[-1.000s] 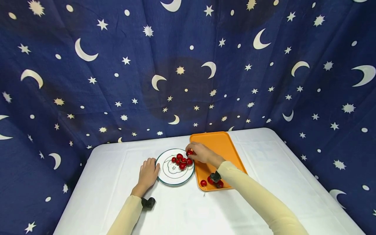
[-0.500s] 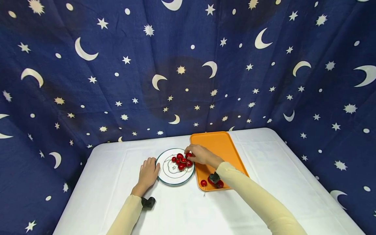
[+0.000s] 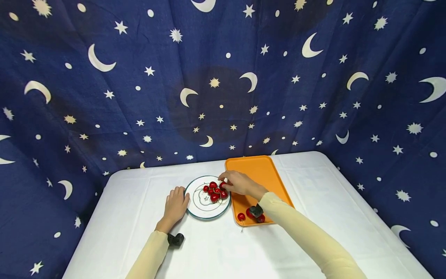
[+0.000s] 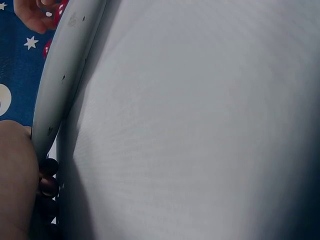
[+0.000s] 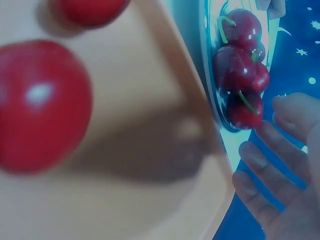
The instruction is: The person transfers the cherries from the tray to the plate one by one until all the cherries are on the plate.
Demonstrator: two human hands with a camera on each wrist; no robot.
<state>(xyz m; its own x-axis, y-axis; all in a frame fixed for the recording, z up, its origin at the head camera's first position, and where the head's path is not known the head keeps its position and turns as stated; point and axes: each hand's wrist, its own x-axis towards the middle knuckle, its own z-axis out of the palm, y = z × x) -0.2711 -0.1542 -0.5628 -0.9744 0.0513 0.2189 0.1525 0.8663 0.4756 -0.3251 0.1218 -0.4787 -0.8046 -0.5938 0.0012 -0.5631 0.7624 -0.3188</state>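
Note:
On the white plate (image 3: 198,211) with a dark rim lies a cluster of red cherries (image 3: 214,197) with stems. My left hand (image 3: 175,205) holds the plate's left edge, its thumb (image 4: 17,165) over the rim and its fingers (image 4: 48,186) low beside the outer wall. My right hand (image 3: 238,183) is over the plate's right edge, close to a cherry (image 3: 222,185). In the right wrist view its fingers (image 5: 272,177) are spread and relaxed, with a fingertip right beside the nearest cherry (image 5: 245,117) on the plate.
An orange tray (image 3: 254,166) stands right against the plate, under my right forearm. Several cherries (image 3: 241,217) lie at its near end, one stem reaching over the edge. A white cloth (image 3: 216,252) covers the table, and a dark blue curtain (image 3: 223,89) hangs behind.
The cherry in my right hand has come down onto the plate's right side, and the fingers have let it go. Cherries nearby have shifted slightly. My left hand has not moved.

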